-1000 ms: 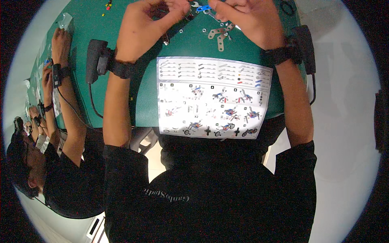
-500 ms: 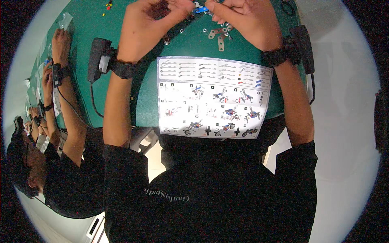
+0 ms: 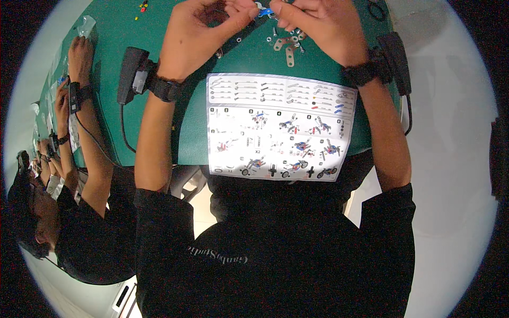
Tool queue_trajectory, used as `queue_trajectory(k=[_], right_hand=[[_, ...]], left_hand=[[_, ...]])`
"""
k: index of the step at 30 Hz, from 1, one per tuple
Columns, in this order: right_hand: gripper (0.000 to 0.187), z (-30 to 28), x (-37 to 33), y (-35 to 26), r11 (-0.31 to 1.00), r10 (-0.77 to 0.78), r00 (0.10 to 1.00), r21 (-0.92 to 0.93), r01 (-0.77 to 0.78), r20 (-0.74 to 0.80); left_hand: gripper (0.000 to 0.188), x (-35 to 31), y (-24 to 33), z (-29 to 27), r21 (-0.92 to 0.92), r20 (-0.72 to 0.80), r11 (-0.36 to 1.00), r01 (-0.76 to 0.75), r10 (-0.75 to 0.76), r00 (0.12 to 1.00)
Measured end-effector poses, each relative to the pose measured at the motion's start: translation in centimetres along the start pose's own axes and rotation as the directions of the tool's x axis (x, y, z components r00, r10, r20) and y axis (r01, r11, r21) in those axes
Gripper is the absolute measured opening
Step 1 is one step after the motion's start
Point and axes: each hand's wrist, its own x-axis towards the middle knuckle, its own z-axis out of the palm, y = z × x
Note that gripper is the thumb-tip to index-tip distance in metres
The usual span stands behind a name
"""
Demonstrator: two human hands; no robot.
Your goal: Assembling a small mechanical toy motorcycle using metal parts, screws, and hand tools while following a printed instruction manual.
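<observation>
Head view: Fingertips drawn together, a person's left hand (image 3: 209,37) pinches one end of a blue part (image 3: 265,12) and the right hand (image 3: 328,34) grips the other, at the green table's (image 3: 143,34) far side, beyond metal plates (image 3: 290,56).

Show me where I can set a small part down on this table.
Bare patch: between the co-worker's arm and the black device on the left wrist, nearer than the red and yellow pieces. Smaller: between the instruction sheet and the lone nut. Crowded: around the blue piece and perforated metal plates.
</observation>
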Motion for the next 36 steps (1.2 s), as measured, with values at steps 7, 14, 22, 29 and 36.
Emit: queue_trajectory(k=[7,14,22,29,36], right_hand=[[0.012,-0.5,0.5,0.9,0.989,-0.14,0.982,-0.063,0.133,-0.126],[0.011,-0.7,0.3,0.3,0.998,-0.054,0.99,0.023,0.058,-0.133],[0.012,-0.7,0.3,0.1,0.999,0.006,0.992,0.051,0.0,-0.122],[0.011,-0.9,0.3,0.1,0.996,-0.089,0.989,-0.01,0.088,-0.115],[0.011,-0.8,0.5,0.2,0.997,-0.073,0.99,-0.014,0.072,-0.118]], left_hand=[[0.021,-0.3,2.8,0.4,0.567,0.294,0.721,-0.398,0.274,0.916],[0.017,0.4,1.0,1.8,0.609,0.423,0.543,-0.578,0.395,0.816],[0.012,0.2,0.3,1.5,0.613,0.43,0.496,-0.615,0.444,0.786],[0.013,0.0,1.0,1.3,0.609,0.413,0.57,-0.552,0.366,0.834],[0.016,0.0,-0.3,0.2,0.555,0.405,0.638,-0.533,0.353,0.844]])
